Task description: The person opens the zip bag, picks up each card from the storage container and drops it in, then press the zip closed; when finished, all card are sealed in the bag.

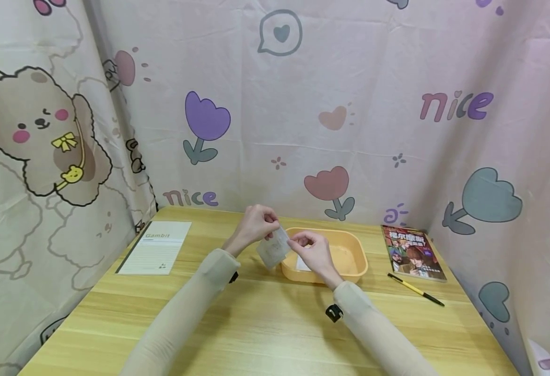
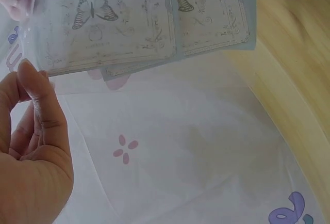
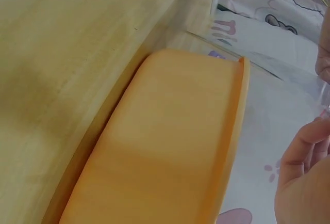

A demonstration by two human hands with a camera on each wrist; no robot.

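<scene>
My left hand (image 1: 257,224) pinches the upper edge of a clear plastic packet (image 1: 273,249) just left of the orange basin (image 1: 360,266). My right hand (image 1: 316,254) is above the basin and pinches the packet's right edge between thumb and finger. In the left wrist view the packet (image 2: 129,22) shows pale sheets with butterfly prints and ornate borders, lying in two offset layers. A white piece (image 1: 302,265) shows inside the basin, partly hidden by my right hand. In the right wrist view the packet is mostly out of frame.
A white Gambit notebook (image 1: 156,248) lies at the left of the wooden table (image 1: 265,324). To the right are a comic-style magazine (image 1: 413,253) and a yellow and black pen (image 1: 416,289). A printed curtain (image 1: 265,115) hangs behind the table's far edge.
</scene>
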